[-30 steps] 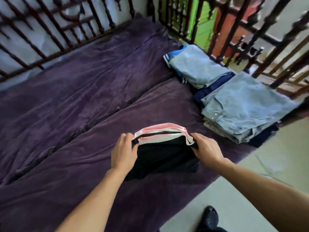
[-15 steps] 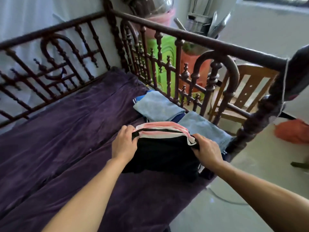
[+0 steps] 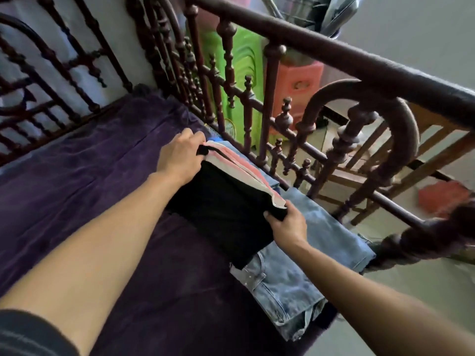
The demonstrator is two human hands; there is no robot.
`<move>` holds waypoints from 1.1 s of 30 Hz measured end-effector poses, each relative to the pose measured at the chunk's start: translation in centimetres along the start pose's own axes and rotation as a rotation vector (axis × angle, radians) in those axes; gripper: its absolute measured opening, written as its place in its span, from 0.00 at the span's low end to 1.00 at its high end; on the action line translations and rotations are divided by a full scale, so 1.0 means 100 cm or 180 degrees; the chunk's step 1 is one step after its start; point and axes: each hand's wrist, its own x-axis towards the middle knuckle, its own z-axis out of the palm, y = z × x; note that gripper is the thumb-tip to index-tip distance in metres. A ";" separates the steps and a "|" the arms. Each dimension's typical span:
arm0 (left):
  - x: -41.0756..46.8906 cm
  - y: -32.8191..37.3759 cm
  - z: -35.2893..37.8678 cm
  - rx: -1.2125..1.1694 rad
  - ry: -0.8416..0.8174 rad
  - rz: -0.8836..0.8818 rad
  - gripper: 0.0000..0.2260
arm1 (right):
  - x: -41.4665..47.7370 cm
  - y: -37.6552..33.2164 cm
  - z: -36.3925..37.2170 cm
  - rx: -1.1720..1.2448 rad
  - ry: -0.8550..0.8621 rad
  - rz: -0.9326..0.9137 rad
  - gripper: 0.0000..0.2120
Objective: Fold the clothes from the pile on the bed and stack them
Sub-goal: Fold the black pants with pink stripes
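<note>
L hand & R hand each grip one end of the folded black garment w/ pink-white striped edge, held flat over the folded light-blue denim jeans at the edge of the purple velvet-covered bed, prob. so the folds keep for stacking.

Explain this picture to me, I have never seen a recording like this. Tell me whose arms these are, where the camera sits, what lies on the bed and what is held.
No machine here: a person wears a camera on the head, looking down at their own arms. The left hand and right hand each grip an end of a folded black garment with pink and white stripes, held over folded jeans beside the wooden bed rail. A purple cover lies on the bed.
</note>
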 end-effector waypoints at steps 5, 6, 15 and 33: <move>0.084 0.007 0.071 -0.0078 -0.0301 0.0029 0.13 | 0.070 0.020 0.019 0.0271 0.0126 0.0489 0.13; 0.095 0.009 0.089 -0.0151 -0.0386 -0.0013 0.13 | 0.084 0.028 0.020 0.0214 0.0126 0.0590 0.14; 0.075 0.010 0.196 -0.0227 -0.0121 -0.0256 0.23 | 0.110 0.068 0.003 -0.2179 0.0169 -0.0542 0.31; -0.001 -0.024 0.219 -0.0003 -0.1525 -0.0731 0.25 | 0.131 0.090 0.049 -0.3872 -0.1639 -0.1049 0.33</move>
